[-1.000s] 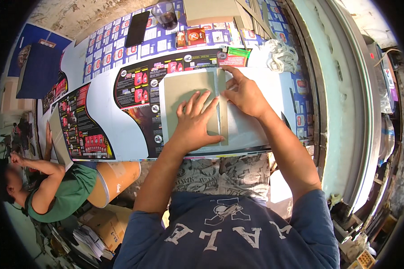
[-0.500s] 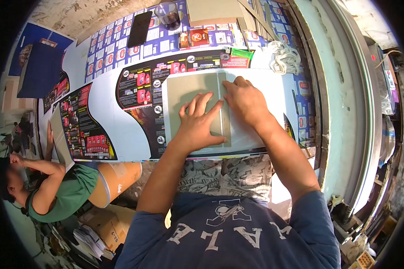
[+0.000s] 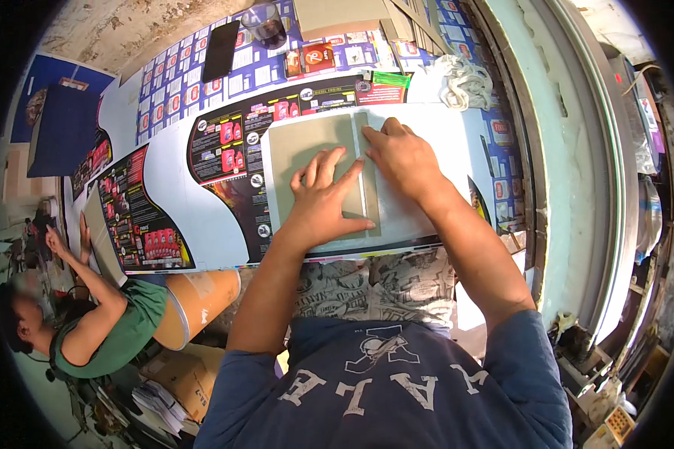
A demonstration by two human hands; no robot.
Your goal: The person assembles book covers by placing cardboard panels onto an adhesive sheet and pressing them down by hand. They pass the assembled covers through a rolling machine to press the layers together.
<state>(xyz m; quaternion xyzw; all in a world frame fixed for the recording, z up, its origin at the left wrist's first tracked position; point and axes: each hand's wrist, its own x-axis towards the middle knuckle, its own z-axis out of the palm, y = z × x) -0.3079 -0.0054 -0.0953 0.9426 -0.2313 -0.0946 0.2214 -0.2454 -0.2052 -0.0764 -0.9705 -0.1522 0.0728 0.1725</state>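
A grey cardboard panel (image 3: 296, 142) lies on a pale, glossy sheet (image 3: 419, 217). Along the panel's right side runs a narrow cardboard strip (image 3: 372, 202), with a thin light gap between them. My left hand (image 3: 318, 198) is spread over the panel, open, its index fingertip by the gap and its thumb on the strip's lower part. At the strip's upper right edge, my right hand (image 3: 404, 157) has its fingers curled in, index finger and thumb touching the edge. The underside of that hand is hidden, so anything inside it does not show.
Printed sheets (image 3: 221, 150) cover the table. Beyond the panel are a phone (image 3: 222, 51), a glass (image 3: 264, 26), a small red box (image 3: 311, 60), cardboard pieces (image 3: 344, 19) and a white cloth (image 3: 464, 82). At left, a co-worker in green (image 3: 120, 329) handles another board (image 3: 102, 236).
Both of my hands keep nearly the same place on the panel and strip. The co-worker's raised hand has moved away from their head, toward the table. The whole view has shifted slightly.
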